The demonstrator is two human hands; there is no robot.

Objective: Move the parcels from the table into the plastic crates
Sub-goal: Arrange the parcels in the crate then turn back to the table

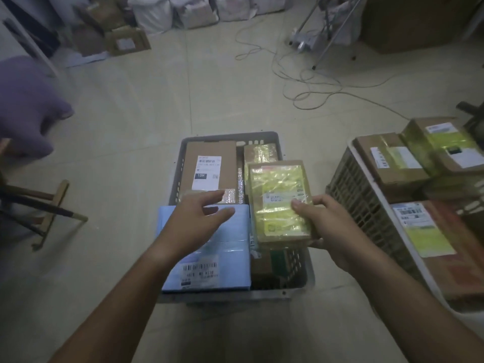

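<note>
A grey plastic crate (230, 136) stands on the floor in front of me with several parcels inside. My right hand (330, 226) grips a cardboard parcel wrapped in yellow tape (281, 195) by its near end, holding it over the crate's right half. My left hand (193, 224) hovers open, fingers spread, above a light blue parcel (230, 258) lying in the crate's near left. A brown box with a white label (209, 166) lies at the far left of the crate. Another taped parcel (259, 151) lies at the far right.
A second crate (366, 205) at the right holds several taped cardboard parcels (392, 163). A wooden stool (52, 205) and a person in purple (26, 106) are at the left. Cables (309, 82) trail across the floor; boxes and sacks line the back wall.
</note>
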